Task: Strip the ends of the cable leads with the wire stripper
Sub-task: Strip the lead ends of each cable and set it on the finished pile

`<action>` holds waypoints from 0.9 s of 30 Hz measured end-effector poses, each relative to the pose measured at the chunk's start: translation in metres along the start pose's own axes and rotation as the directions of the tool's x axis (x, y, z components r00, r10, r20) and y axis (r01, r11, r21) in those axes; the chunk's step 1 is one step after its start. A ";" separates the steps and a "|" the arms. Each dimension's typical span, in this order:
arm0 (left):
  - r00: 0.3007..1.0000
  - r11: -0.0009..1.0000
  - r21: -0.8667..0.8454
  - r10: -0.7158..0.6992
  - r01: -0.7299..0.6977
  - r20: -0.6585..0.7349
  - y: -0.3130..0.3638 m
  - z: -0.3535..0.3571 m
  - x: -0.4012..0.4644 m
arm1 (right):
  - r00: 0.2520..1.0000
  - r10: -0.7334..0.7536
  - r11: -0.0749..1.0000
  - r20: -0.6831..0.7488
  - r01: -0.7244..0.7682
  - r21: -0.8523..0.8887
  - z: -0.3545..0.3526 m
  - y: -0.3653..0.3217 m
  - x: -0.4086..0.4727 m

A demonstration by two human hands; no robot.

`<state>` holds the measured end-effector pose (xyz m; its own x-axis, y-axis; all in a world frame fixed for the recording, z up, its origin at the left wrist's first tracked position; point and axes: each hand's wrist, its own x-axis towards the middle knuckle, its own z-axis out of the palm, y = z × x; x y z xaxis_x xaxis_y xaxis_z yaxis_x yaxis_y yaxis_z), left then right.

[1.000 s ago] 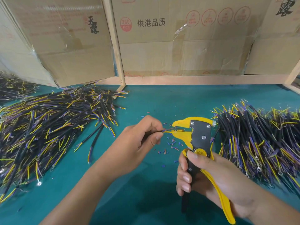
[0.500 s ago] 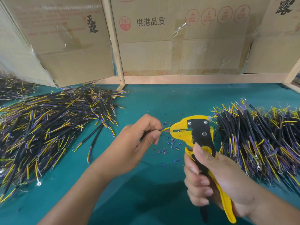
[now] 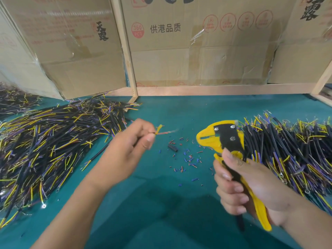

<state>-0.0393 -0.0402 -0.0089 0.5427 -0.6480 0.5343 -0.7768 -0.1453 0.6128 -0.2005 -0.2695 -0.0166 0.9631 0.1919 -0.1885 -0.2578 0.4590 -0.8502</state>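
The left hand [image 3: 133, 150] pinches a cable [image 3: 158, 131] between thumb and forefinger, with its short leads projecting to the right: a yellow lead angled upward and a thinner reddish one pointing toward the tool. The lead tips are motion-blurred, so whether bare conductor is exposed cannot be determined. The right hand [image 3: 251, 180] grips the handles of the wire stripper [image 3: 222, 139], fingers curled round them; the stripper head sits well apart from the leads, its yellow nose facing left.

Hazards from this state:

- Misfeed. The leads splay apart. If both enter the stripper mouth together, or one enters at an angle, the blades are likely to nick the conductor or strip unevenly.
- Slip. The cable is held only by a fingertip pinch near its end. A firm pull by the tool could draw it out of the hand.
- Contamination. Insulation scraps [image 3: 188, 159] lie scattered on the table [image 3: 161, 203] between the hands, and could stick to fresh ends laid there.
- Mixing. A cable pile on the left [image 3: 53, 141] and a cable pile on the right [image 3: 287, 150] flank the work area; a cable dropped onto the wrong one might be skipped or stripped twice.
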 end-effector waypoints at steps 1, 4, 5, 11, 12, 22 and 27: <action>0.999 1.000 -0.016 -0.018 0.018 -0.031 -0.002 -0.005 0.001 | 1.000 -0.021 1.000 -0.022 0.021 0.005 -0.002 -0.004 0.000; 0.999 1.000 -0.001 -0.018 0.018 -0.047 -0.002 -0.005 0.001 | 0.993 -0.083 0.996 -0.087 0.085 0.026 -0.003 -0.006 0.002; 0.999 1.000 0.018 -0.011 0.012 -0.043 0.000 -0.001 0.000 | 0.990 -0.111 0.993 -0.092 0.115 0.039 -0.002 -0.005 0.004; 0.990 0.998 -0.003 -0.059 0.059 -0.126 0.011 0.021 -0.001 | 0.984 -0.176 0.979 0.023 0.172 0.108 0.006 0.009 0.007; 0.985 0.997 -0.027 -0.080 0.077 -0.155 0.013 0.025 -0.001 | 0.984 -0.168 0.981 0.058 0.161 0.110 0.008 0.012 0.007; 0.959 0.997 0.010 -0.066 0.071 -0.275 0.029 0.049 -0.002 | 0.994 -0.093 0.995 0.061 0.089 0.054 0.020 0.032 0.013; 0.962 0.996 -0.071 -0.079 0.062 -0.262 0.032 0.055 -0.004 | 0.993 -0.109 0.984 0.035 0.103 0.143 0.024 0.034 0.016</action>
<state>-0.0837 -0.0836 -0.0238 0.6669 -0.4161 0.6181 -0.7168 -0.1317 0.6848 -0.1954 -0.2304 -0.0370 0.9822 0.1713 -0.0775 -0.1660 0.5958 -0.7858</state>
